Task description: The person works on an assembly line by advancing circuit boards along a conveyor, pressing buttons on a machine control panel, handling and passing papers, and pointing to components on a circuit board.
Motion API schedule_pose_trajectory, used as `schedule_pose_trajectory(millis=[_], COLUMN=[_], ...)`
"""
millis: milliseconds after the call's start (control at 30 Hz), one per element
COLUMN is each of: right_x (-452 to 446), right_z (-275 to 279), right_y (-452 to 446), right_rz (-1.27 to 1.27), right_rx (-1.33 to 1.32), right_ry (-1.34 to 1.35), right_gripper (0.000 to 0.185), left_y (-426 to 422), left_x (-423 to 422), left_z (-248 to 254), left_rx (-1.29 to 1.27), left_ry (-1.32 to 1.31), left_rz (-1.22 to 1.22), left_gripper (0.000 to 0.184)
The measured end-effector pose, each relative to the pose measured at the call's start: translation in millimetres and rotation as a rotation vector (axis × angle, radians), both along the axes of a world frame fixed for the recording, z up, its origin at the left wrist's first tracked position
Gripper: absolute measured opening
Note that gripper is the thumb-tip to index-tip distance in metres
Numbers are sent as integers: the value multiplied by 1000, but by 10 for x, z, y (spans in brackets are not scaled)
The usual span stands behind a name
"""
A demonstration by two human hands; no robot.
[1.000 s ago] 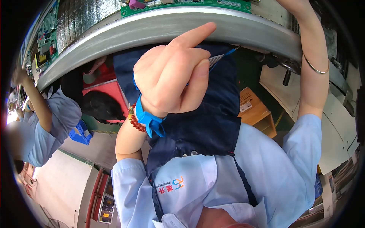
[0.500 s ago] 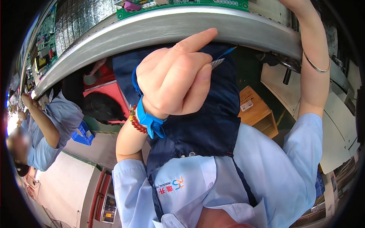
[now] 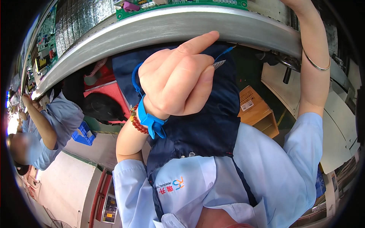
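Observation:
My left hand (image 3: 178, 81) is raised over the dark apron (image 3: 205, 133), just below the metal bench edge. Its index finger points out to the upper right, while the thumb and other fingers are closed on a small silver striped piece (image 3: 219, 64); most of that piece is hidden in the grip. A blue wrist strap (image 3: 149, 118) with a coiled cord and a red bead bracelet (image 3: 138, 124) circle this wrist. My right hand (image 3: 293, 3) reaches past the top edge of the view, so its fingers are cut off. A green circuit board (image 3: 182, 5) lies at the top.
The rounded metal bench edge (image 3: 178, 27) spans the view. Beneath it stand a cardboard box (image 3: 256, 110), a red crate (image 3: 114, 91) with a black item, and a blue basket (image 3: 83, 135). A co-worker (image 3: 57, 121) works at the left. A black crank handle (image 3: 287, 76) juts out at right.
My left hand has shifted slightly right and down, still gripping the striped piece. The co-worker at the left has moved a little. My right arm stays almost where it was.

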State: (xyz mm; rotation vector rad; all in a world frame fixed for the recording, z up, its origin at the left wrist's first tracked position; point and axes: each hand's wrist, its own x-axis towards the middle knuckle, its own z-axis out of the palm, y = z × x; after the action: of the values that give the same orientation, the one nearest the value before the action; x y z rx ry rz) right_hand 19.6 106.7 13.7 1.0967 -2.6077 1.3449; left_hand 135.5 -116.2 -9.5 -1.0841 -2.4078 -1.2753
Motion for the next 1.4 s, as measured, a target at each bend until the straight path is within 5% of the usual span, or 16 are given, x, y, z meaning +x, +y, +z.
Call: schedule_pose_trajectory(millis=[300,467,733,800,933,1400], right_x=[4,0,-174,-86,-139,487], right_z=[75,135,101,234,136,204], right_y=[58,91,159,195,233,78], right_rz=[-3,-10,-36,-392,-389,-360], right_rx=[-55,-127,-599,-253,-1,176], right_ry=[-107,-243,82,-267,-104,7], right_gripper=[15,16,15,15,12,15], left_y=[204,403,577,547,483,306], left_x=[-199,-313,-498,-534,-559,-493], left_z=[-32,36,134,137,138,16], left_rx=[115,-39,-189,-205,-209,176], left_ry=[196,161,83,69,51,57], left_rz=[6,45,45,52,39,-61], left_gripper=[12,10,13,13,13,14])
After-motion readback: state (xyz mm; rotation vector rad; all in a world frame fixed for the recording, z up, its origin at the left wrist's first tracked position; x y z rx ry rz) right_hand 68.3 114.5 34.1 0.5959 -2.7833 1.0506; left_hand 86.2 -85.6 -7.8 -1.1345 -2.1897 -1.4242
